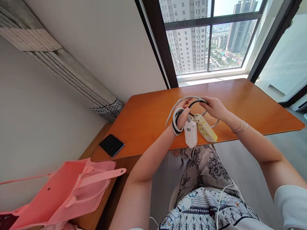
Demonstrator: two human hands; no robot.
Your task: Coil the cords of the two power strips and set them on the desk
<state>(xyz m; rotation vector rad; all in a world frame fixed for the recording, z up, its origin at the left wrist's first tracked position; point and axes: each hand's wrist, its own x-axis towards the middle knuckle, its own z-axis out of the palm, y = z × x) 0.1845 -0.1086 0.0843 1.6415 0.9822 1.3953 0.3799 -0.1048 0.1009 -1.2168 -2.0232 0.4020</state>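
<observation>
Loops of white and black cable point(175, 118) are wound around my left hand point(183, 115), whose fingers are curled around the cords. My right hand point(214, 107) pinches a stretch of the cords, a little to the right of the left one. A white power strip point(191, 133) hangs below my left hand at the table's front edge. Beside it, a pale yellow power strip point(205, 128) with sockets lies tilted between the hands. One grey-white cord point(182, 99) arcs above both hands.
The brown wooden table point(144, 121) has its front edge close to my lap. A black phone point(111, 145) lies at its left end. An open pink bag point(69, 191) sits at the lower left. Behind the table are a window point(211, 41) and a gathered curtain point(72, 70).
</observation>
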